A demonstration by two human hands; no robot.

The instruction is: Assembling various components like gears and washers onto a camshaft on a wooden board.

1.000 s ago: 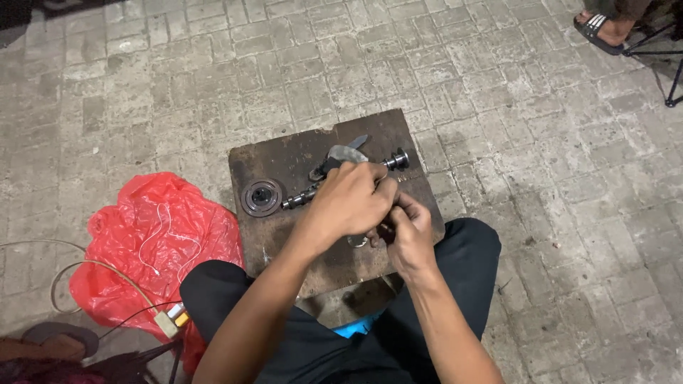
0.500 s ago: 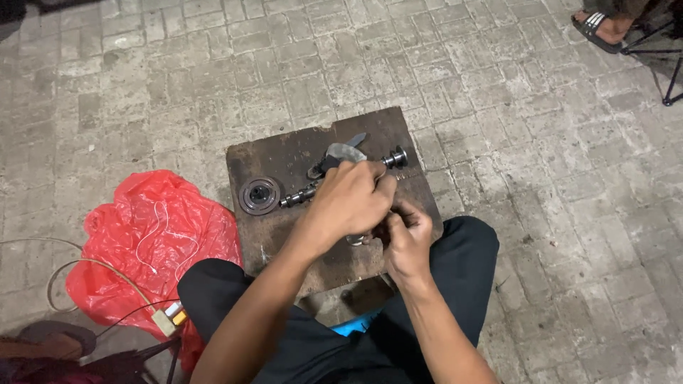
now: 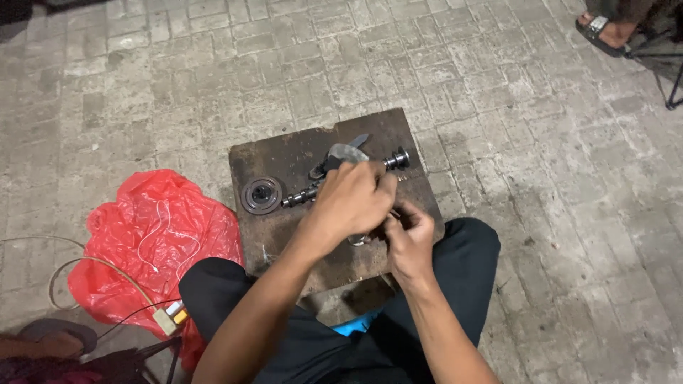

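Rusty brown and stained, a flat wooden board [image 3: 284, 160] lies on the grey brick paving [image 3: 178, 78] right in front of a seated person whose knees in dark trousers [image 3: 462, 263] frame its near edge. Both of the person's hands meet over the near right part of the board. The left hand [image 3: 353, 199] reaches across from the left, its back turned up, its fingers curled down and closed over a small metal part [image 3: 358, 240] of which only a shiny bit shows just below the palm. The right hand [image 3: 407, 238] comes up from below and touches the left, with its fingertips pinched together against the same small part; how much of it each hand grips cannot be told, since the fingers hide it. Behind the left hand a dark metal shaft [image 3: 395, 159] with lobes lies across the board, its right end sticking out past the knuckles and its left end [image 3: 299, 198] showing near the wrist. A grey tool head [image 3: 346, 151] rests on the board just beyond the shaft. To the left, apart from the hands, a round dark disc [image 3: 261, 195] with a hole sits flat on the board. A crumpled red plastic bag [image 3: 153, 242] lies on the paving left of the board, with a pale cable [image 3: 78, 267] curving beside it. Far off at the upper right, another person's sandalled foot [image 3: 605, 28] is on the bricks.
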